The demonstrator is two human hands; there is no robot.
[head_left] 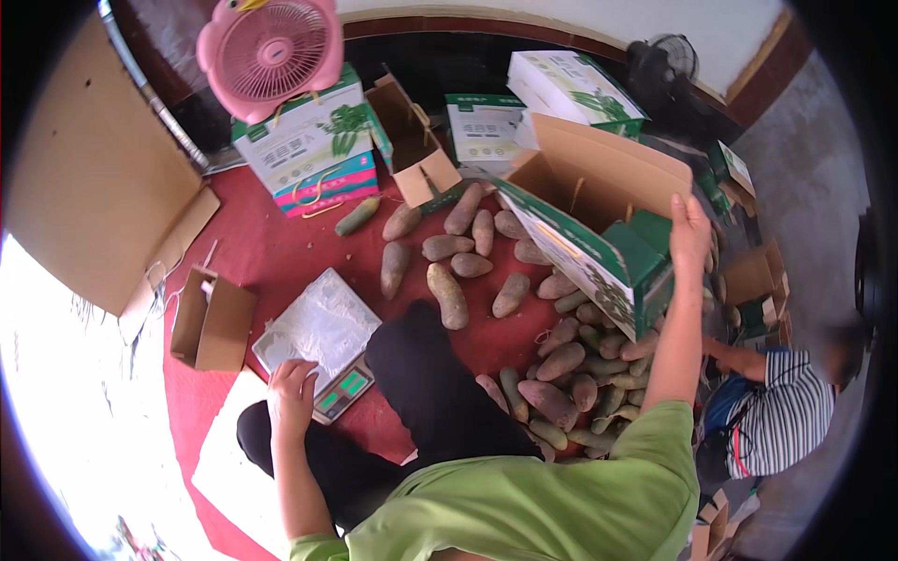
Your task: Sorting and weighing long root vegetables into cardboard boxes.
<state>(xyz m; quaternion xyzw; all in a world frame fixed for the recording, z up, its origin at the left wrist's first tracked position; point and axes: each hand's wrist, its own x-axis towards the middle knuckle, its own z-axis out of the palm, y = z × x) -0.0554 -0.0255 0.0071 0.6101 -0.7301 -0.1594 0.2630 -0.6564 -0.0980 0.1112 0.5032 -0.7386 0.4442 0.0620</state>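
My right hand (689, 232) grips the right rim of an open cardboard box (580, 248), green and white outside, brown inside, tilted above a pile of vegetables. Whether the box holds anything deep inside is hidden. My left hand (292, 391) is at the near left edge of a digital scale (323, 323), fingers drawn together; what they hold, if anything, cannot be made out. The scale's silvery pan carries no vegetable, and its green display is lit. Long brownish-pink and green vegetables (552, 404) lie heaped right of my knees, with several more (447, 294) scattered ahead on the red mat.
A pink fan (273, 51) stands on printed boxes (304, 136) at the far left. An open box (412, 140) and a closed white-green box (575, 89) are at the back. A small brown box (213, 318) stands left of the scale. A person in stripes (776, 411) is at right.
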